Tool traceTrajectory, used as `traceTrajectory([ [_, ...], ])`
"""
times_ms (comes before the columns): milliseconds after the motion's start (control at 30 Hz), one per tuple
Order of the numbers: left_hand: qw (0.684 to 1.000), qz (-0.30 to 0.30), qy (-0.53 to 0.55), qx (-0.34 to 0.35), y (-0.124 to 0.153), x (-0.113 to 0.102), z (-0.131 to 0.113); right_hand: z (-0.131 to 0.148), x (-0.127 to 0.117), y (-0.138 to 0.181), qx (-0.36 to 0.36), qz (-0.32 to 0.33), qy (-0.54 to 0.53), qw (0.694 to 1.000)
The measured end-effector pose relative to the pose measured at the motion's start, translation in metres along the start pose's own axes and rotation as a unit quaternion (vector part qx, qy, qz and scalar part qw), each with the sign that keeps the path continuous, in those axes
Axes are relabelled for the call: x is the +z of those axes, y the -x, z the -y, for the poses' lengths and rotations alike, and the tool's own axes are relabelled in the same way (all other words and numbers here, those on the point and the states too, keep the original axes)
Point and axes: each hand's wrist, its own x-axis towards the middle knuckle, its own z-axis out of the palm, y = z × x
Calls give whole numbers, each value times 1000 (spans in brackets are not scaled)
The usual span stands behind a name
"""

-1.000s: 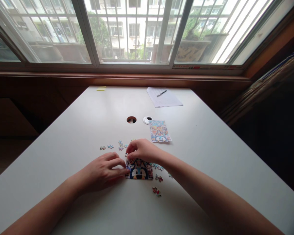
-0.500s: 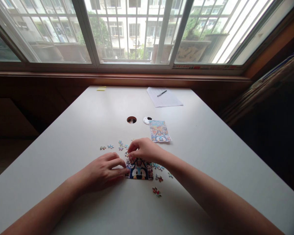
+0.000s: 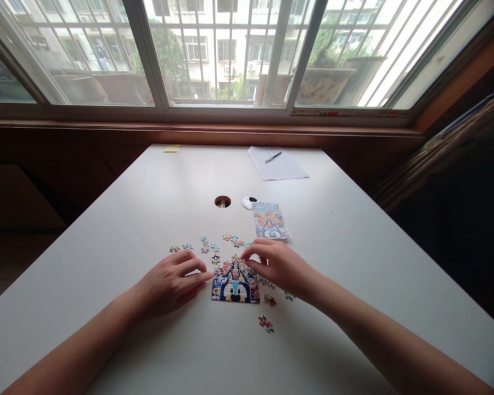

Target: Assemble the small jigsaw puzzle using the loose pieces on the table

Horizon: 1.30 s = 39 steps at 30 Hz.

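Observation:
A partly assembled jigsaw puzzle [image 3: 235,288] with a blue cartoon dog's face lies flat before me. My left hand [image 3: 177,280] rests at its left side, fingers loosely bent and apart, the thumb tip by the puzzle's edge. Over the upper right part hovers my right hand [image 3: 274,260], its thumb and index finger slightly apart, with no piece visible between them. One loose puzzle piece [image 3: 215,259] with a black-and-white figure lies just above the puzzle's upper left corner. Some pieces on the right are partly hidden by my right hand.
Loose pieces [image 3: 205,244] lie beyond the puzzle, and joined pieces [image 3: 265,323] lie nearer me on the right. A picture card [image 3: 269,219] stands out behind my right hand. Farther off are a cable hole [image 3: 223,202], its round cover [image 3: 248,203], paper [image 3: 282,169] and a pen [image 3: 273,157].
My right hand has moved right, away from the black-and-white piece, which stays on the table. More of the puzzle's top and the pieces behind it now show. My left hand has drawn back slightly.

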Motion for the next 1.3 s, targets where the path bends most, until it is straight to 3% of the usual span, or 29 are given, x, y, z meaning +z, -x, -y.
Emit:
traceTrajectory([
  [167,1000,-21,-13,-14,0,3,1,1,6,28,-65,9,53,996],
  [367,999,-21,-21,-13,0,8,1,4,18,39,-105,4,129,986],
  [867,999,-14,-30,2,-4,14,2,-3,28,43,-115,8,150,982],
  [1300,991,16,-131,24,-9,5,-12,-6,30,43,-125,11,174,977],
])
